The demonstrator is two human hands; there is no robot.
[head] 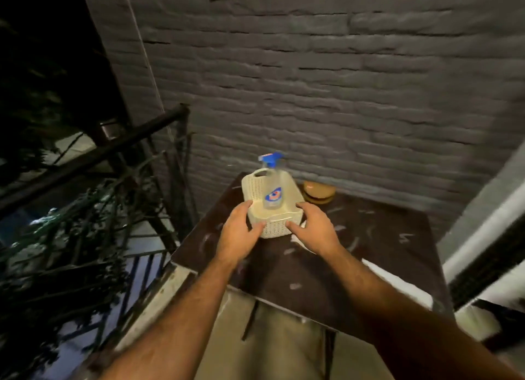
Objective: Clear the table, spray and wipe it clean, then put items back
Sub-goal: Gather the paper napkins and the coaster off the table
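Note:
A cream woven plastic basket [257, 185] stands on the dark brown table [383, 252] near its far left corner. Inside it stands a clear spray bottle [273, 192] with a blue trigger head. My left hand [240, 230] grips the basket's near left corner, thumb over the rim. My right hand [314, 226] holds the near right corner, fingers against the front wall. A white cloth [299, 242] peeks out from under my right hand. A round tan and brown object [319, 192] lies behind the basket by the wall.
A grey brick wall [341, 95] runs right behind the table. A black metal railing [93, 152] with foliage borders the left. The table surface carries pale smears. A white door frame [483, 237] stands at the right.

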